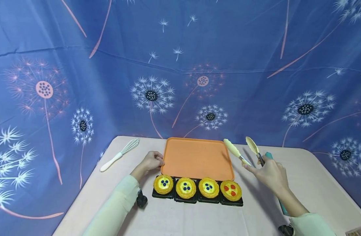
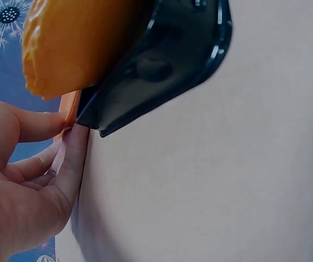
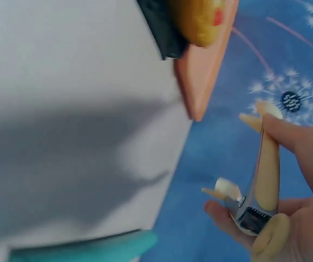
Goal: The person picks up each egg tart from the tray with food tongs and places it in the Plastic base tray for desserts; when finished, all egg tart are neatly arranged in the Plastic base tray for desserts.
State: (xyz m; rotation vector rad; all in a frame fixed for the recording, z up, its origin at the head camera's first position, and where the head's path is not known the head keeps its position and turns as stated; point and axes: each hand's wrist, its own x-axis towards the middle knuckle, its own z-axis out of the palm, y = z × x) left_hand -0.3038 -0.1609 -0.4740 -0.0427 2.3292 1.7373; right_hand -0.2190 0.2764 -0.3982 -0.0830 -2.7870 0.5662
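Note:
At the left side of an orange tray [image 1: 198,157], my left hand [image 1: 151,160] pinches the tray's edge between thumb and fingers, as the left wrist view shows. My right hand [image 1: 270,173] is raised to the right of the tray and holds cream-tipped metal tongs [image 3: 268,174], whose two arms are spread apart. In front of the tray stands a row of egg tarts, each on a black plastic base [image 1: 185,200]. Several carry blue dots, like the tart [image 1: 185,185] near the middle; the rightmost tart [image 1: 231,188] has red pieces.
A whisk [image 1: 118,157] with a white handle lies at the left of the table [image 1: 216,223]. Something long and teal [image 3: 85,250] lies on the right, partly hidden behind my right hand. A blue dandelion-print cloth [image 1: 180,49] hangs behind the table.

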